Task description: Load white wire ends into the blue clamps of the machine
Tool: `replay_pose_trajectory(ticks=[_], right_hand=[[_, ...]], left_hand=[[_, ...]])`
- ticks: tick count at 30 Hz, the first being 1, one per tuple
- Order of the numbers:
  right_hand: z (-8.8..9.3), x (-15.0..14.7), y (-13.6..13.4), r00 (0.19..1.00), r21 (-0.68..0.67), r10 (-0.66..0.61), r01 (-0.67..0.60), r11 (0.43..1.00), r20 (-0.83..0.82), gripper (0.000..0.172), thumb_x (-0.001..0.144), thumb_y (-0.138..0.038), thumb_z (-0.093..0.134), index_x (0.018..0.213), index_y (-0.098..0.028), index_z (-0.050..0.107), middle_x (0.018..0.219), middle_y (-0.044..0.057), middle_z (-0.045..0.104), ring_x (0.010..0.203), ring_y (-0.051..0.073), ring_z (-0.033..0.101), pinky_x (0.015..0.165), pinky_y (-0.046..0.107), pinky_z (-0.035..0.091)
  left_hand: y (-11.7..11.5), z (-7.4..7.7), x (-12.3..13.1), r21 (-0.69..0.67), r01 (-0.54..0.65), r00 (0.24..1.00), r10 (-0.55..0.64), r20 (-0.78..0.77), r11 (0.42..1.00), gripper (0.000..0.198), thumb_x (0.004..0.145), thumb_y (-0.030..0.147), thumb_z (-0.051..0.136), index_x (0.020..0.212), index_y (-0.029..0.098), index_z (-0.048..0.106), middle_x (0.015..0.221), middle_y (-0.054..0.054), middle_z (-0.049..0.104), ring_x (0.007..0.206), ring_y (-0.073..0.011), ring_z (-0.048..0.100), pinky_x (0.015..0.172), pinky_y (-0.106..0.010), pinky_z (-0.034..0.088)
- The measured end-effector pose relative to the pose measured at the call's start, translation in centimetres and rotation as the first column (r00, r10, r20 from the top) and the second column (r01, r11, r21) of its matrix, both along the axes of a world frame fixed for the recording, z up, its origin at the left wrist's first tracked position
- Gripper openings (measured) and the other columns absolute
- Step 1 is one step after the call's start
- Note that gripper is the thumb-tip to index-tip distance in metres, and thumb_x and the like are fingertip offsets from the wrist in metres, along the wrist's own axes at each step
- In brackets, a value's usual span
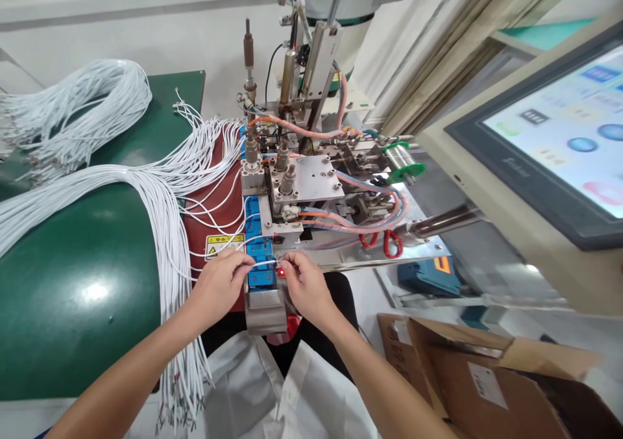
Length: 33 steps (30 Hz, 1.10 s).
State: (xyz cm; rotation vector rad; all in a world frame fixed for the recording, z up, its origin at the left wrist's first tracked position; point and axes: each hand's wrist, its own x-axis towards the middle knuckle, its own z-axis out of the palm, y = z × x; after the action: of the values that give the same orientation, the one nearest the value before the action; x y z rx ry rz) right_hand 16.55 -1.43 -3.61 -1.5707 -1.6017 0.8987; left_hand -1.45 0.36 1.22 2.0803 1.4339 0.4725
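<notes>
My left hand [221, 283] and my right hand [304, 284] both pinch a thin white wire [265, 265] stretched across the blue fixture [257, 257] at the front of a small metal machine [302, 186]. The left hand grips the wire just left of the fixture. The right hand holds the wire's end just right of it, beside a small red light [281, 272]. More white wires [160, 192] fan out from a bundle on the left toward the fixture.
A green curved surface [73, 283] carries the wire bundle, with a coiled bunch [87, 101] at the back left. A touch screen [559, 140] stands on the right. An open cardboard box [487, 374] sits at the lower right. Red-handled scissors [384, 241] lie on the machine's plate.
</notes>
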Motion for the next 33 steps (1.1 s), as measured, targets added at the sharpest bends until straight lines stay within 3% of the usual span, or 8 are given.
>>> replay_pose_trajectory(ticks=[6, 15, 20, 24, 28, 33], right_hand=[[0.0, -0.2, 0.0, 0.999, -0.051, -0.023, 0.025, 0.998, 0.037, 0.014, 0.081, -0.024, 0.042, 0.073, -0.019, 0.052, 0.069, 0.003, 0.058, 0.061, 0.016, 0.053, 0.058, 0.025, 0.04], [-0.3, 0.2, 0.7, 0.998, -0.156, 0.04, -0.046, 0.987, -0.041, 0.014, 0.081, -0.025, 0.042, 0.07, -0.02, 0.049, 0.063, -0.001, 0.055, 0.059, 0.014, 0.051, 0.056, 0.024, 0.039], [0.3, 0.7, 1.8, 0.979, -0.027, 0.17, -0.168, 0.985, 0.108, 0.03, 0.089, -0.032, 0.032, 0.065, -0.02, 0.046, 0.063, -0.001, 0.051, 0.062, 0.014, 0.05, 0.059, 0.024, 0.036], [0.1, 0.5, 2.5, 0.954, 0.076, 0.175, -0.198, 0.977, 0.243, 0.034, 0.089, -0.032, 0.034, 0.057, -0.021, 0.04, 0.055, -0.002, 0.045, 0.057, 0.014, 0.046, 0.057, 0.024, 0.032], [-0.9, 0.0, 2.1, 0.969, 0.153, 0.095, -0.132, 0.979, 0.228, 0.032, 0.087, -0.027, 0.035, 0.056, -0.021, 0.039, 0.055, -0.002, 0.044, 0.055, 0.013, 0.044, 0.055, 0.024, 0.032], [-1.4, -1.1, 1.1, 0.993, 0.035, -0.06, 0.057, 0.998, 0.106, 0.034, 0.087, -0.031, 0.034, 0.054, -0.022, 0.03, 0.049, -0.005, 0.037, 0.048, 0.012, 0.038, 0.049, 0.023, 0.029]], left_hand=[[0.5, -1.3, -0.3, 0.012, -0.025, 0.999, 0.025, 0.024, 1.0, 0.017, 0.083, 0.016, 0.046, 0.084, 0.019, 0.063, 0.085, -0.002, 0.064, 0.081, -0.0156, 0.058, 0.077, -0.03, 0.045], [0.5, -1.2, -0.2, 0.015, 0.004, 1.0, -0.004, 0.007, 1.0, 0.018, 0.082, 0.013, 0.046, 0.083, 0.019, 0.063, 0.083, -0.002, 0.065, 0.08, -0.0163, 0.059, 0.075, -0.031, 0.046], [0.4, -1.2, -0.2, 0.039, 0.018, 1.0, -0.019, 0.015, 0.999, 0.02, 0.082, 0.013, 0.045, 0.084, 0.019, 0.064, 0.083, -0.002, 0.064, 0.079, -0.0162, 0.058, 0.075, -0.031, 0.046], [0.4, -1.1, -0.1, 0.034, 0.02, 1.0, -0.02, -0.007, 0.999, 0.02, 0.082, 0.012, 0.045, 0.085, 0.019, 0.063, 0.083, -0.003, 0.064, 0.08, -0.0166, 0.058, 0.075, -0.032, 0.046], [0.4, -1.0, 0.1, 0.042, 0.024, 0.999, -0.023, -0.037, 0.999, 0.02, 0.082, 0.01, 0.043, 0.085, 0.017, 0.063, 0.083, -0.004, 0.063, 0.081, -0.0166, 0.058, 0.076, -0.031, 0.046], [0.2, -0.9, 0.5, 0.077, 0.051, 0.993, -0.042, -0.114, 0.996, 0.022, 0.083, 0.008, 0.038, 0.087, 0.013, 0.06, 0.083, -0.007, 0.061, 0.08, -0.0182, 0.058, 0.075, -0.032, 0.046]])
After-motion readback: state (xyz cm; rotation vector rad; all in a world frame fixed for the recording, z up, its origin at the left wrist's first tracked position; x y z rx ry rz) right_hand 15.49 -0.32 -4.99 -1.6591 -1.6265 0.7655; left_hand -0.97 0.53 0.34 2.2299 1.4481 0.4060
